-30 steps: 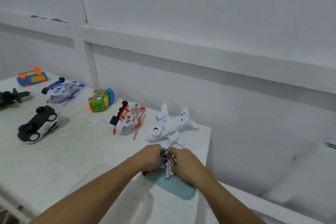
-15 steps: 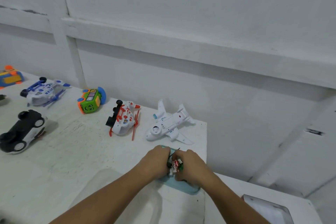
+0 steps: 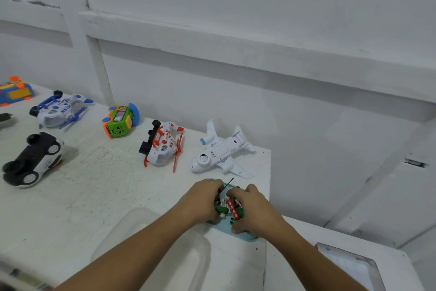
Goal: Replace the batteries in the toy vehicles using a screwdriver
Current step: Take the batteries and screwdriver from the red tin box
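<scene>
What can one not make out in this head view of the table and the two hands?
Head view: the screwdriver shows only a thin shaft; the left hand and right hand hide its handle.
The batteries cannot be counted; fingers cover them.
The teal tray lies mostly under the hands.
The dark toy is cut off by the left edge.
</scene>
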Available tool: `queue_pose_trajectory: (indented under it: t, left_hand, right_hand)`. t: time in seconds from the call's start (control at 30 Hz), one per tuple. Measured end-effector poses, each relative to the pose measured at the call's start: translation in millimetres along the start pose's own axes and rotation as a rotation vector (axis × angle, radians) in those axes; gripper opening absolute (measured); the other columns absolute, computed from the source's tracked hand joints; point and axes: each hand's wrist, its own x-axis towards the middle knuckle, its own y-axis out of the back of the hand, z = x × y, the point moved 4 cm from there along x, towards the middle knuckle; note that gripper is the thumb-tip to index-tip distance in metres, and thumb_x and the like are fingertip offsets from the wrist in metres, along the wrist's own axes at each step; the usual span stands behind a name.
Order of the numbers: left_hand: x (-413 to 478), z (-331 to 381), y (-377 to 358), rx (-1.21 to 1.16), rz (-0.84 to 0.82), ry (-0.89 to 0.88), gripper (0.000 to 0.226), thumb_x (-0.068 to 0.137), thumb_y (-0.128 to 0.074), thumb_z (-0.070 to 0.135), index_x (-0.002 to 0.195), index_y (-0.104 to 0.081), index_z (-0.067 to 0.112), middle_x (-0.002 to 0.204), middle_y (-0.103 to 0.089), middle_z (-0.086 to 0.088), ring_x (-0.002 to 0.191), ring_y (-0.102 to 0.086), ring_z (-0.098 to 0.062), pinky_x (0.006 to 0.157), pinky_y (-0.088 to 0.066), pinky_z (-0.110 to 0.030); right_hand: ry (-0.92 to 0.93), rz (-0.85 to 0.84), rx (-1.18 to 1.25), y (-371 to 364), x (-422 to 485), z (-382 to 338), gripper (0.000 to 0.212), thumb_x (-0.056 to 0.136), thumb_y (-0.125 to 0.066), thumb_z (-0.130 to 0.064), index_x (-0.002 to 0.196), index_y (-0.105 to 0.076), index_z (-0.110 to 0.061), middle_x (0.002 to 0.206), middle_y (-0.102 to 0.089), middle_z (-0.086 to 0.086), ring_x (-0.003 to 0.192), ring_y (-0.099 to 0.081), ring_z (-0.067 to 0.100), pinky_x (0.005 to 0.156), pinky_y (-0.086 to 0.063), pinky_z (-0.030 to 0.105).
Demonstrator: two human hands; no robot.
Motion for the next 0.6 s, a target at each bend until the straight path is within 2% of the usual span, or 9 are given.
queue_pose_trajectory:
  t: [0.33, 0.43, 0.6]
  left_hand:
    - [-1.0, -5.0, 0.2, -0.018, -0.007, -0.001, 0.075, 0.061, -0.086, 0.025, 0.126, -0.051, 0.027, 0.118, -0.052, 0.000, 0.107, -0.049, -0.020, 0.093, -0.047, -0.035]
    - [-1.8, -4.3, 0.2, -0.041, -0.030, -0.001, 0.080, 0.063, -0.087, 0.023, 0.132, -0.047, 0.029, 0.122, -0.044, 0.000, 0.112, -0.043, -0.019, 0.097, -0.045, -0.034]
    - [-2.0, -6.3, 1.8, -0.042, -0.016, 0.007, 0.079, 0.062, -0.088, 0.030, 0.130, -0.048, 0.030, 0.119, -0.044, 0.000, 0.110, -0.043, -0.018, 0.095, -0.046, -0.035]
  right_hand:
    - [0.065, 0.038, -0.008, -0.5, 0.2, 4.0, 0.081, 0.071, -0.082, -0.033, 0.140, -0.042, -0.031, 0.129, -0.040, 0.004, 0.116, -0.043, 0.022, 0.098, -0.042, 0.030]
    - [0.058, 0.041, 0.023, 1.7, 0.3, 8.4, 0.082, 0.069, -0.083, -0.035, 0.140, -0.042, -0.031, 0.127, -0.039, 0.003, 0.115, -0.044, 0.021, 0.098, -0.044, 0.030]
    - [0.050, 0.060, 0.152, 4.8, -0.6, 16.6, 0.075, 0.067, -0.085, -0.034, 0.134, -0.049, -0.031, 0.117, -0.040, 0.000, 0.108, -0.046, 0.016, 0.093, -0.047, 0.027]
